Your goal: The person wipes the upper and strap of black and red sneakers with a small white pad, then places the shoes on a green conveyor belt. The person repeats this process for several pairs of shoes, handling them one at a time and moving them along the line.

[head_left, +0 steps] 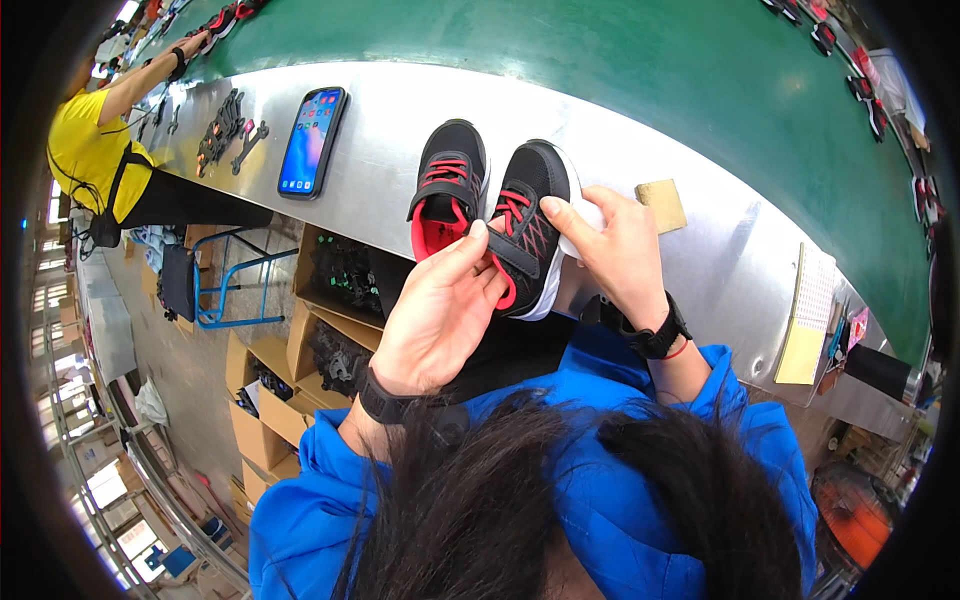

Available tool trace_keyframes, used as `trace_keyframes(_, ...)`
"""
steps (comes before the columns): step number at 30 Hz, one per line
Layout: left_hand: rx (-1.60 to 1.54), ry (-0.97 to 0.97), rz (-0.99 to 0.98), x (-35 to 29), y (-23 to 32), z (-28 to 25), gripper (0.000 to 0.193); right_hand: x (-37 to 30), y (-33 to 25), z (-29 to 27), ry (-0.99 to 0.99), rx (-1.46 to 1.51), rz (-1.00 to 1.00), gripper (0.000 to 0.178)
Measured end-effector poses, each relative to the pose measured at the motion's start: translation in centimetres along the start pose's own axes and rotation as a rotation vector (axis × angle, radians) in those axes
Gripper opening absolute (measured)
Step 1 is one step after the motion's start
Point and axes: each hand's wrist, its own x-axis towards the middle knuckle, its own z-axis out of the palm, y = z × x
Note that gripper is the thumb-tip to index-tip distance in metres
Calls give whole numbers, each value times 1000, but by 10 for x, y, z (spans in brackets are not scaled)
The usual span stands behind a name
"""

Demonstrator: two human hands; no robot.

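Observation:
Two small black sneakers with red laces and red lining stand side by side on the metal table edge, toes pointing away from me. My left hand [440, 300] pinches the strap end of the right sneaker [532, 190] near its opening. My right hand [622, 250] presses a white cloth or wad [588, 216], mostly hidden by the fingers, against that sneaker's outer side. The left sneaker [448, 160] stands untouched just beside it. A tan block [661, 206] lies right of my right hand.
A phone [313, 143] and several loose black straps [228, 130] lie on the metal ledge [390, 100] to the left. Beyond runs a green conveyor belt [600, 50]. A paper pad [806, 312] lies at right. Cardboard boxes [265, 430] stand below; a co-worker in yellow [85, 150] works at far left.

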Motion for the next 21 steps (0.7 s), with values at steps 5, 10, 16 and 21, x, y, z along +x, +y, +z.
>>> trace_keyframes(5,129,51,38,-3,-7,7,26,5,14,5,-28,90,27,53)
trace_keyframes(10,134,33,35,5,-13,6,29,7,27,12,-36,135,-7,41)
trace_keyframes(16,-74,131,-24,18,-15,26,26,12,18,10,-53,152,-66,28)
trace_keyframes(21,-74,177,17,17,-20,30,25,11,5,2,12,181,-65,22)
